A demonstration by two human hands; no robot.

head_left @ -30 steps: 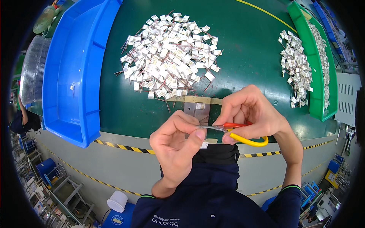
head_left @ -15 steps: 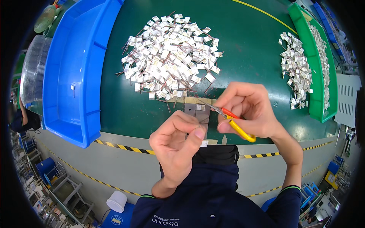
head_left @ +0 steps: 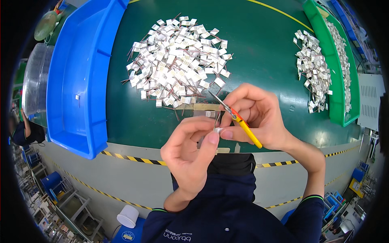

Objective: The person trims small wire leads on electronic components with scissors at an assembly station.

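Note:
Between the thumb and index finger of my left hand is a small white connector, its thin dark wires sticking up. My right hand grips pointed snips with red and yellow handles, the metal tip aimed up and left, away from the wires. My right thumb reaches to the connector and seems to touch it. Just beyond my hands, another white connector rests near a strip of tan tape. A large pile of white connectors with wires covers the table's middle.
To the left stands a long blue bin with one small white piece in it. At the right, a smaller connector pile lies against a green bin holding more. The green table has its near edge by my waist.
My right hand has moved left and closer to my left hand. The snips have turned steeper, and the connector has been raised and turned, with its wires now upward.

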